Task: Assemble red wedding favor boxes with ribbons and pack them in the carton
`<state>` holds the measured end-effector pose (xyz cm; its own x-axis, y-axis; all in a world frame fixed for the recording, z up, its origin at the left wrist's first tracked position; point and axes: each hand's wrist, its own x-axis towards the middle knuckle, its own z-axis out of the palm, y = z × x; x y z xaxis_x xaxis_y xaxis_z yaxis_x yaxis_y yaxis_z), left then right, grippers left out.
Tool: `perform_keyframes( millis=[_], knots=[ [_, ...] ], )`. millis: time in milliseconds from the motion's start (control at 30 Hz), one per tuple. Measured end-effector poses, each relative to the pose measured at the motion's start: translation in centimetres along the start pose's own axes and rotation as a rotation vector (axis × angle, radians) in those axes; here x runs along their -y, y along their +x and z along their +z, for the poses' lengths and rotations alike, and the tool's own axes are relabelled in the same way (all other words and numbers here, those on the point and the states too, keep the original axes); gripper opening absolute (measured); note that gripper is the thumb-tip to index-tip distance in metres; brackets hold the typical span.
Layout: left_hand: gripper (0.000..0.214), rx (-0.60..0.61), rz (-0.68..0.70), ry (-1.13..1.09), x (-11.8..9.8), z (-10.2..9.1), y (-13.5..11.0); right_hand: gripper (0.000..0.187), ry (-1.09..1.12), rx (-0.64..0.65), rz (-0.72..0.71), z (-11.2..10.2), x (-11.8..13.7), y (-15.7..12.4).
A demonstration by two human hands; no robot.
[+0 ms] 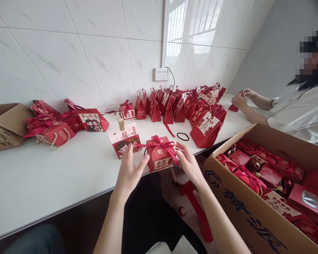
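Note:
A red gift box point(163, 164) with a tied ribbon bow point(160, 142) sits at the front edge of the white table. My left hand point(131, 167) is beside its left side, thumb and fingers spread, with no hold on it that I can see. On the other side, my right hand point(187, 158) has its fingers apart close to the ribbon's end; whether they touch is unclear. Just behind my left hand stands a red and white card-like box point(124, 139) printed with a cartoon figure. A black hair tie point(182, 136) lies to the right.
Several triangular red boxes point(155, 109) line the wall. At left are more red boxes point(57, 133) and a cardboard carton point(9, 127). A large carton point(228, 194) filled with red boxes stands at right. A co-worker's hands point(241, 98) hold something beyond it.

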<state>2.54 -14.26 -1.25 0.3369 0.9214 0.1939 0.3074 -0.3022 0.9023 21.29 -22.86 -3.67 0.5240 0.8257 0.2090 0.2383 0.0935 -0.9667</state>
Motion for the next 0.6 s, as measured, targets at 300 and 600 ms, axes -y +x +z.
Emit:
perform_keyframes(
  millis=[300,600],
  knots=[
    [0.058,0.146,0.309,0.399,-2.8,1.8,1.8,0.019,-0.123,0.051,-0.189,0.5,1.2,2.7],
    [0.007,-0.155,0.728,0.518,-0.7,3.1,0.3,0.017,-0.181,-0.015,-0.313,-0.1,0.2,4.5]
  ],
)
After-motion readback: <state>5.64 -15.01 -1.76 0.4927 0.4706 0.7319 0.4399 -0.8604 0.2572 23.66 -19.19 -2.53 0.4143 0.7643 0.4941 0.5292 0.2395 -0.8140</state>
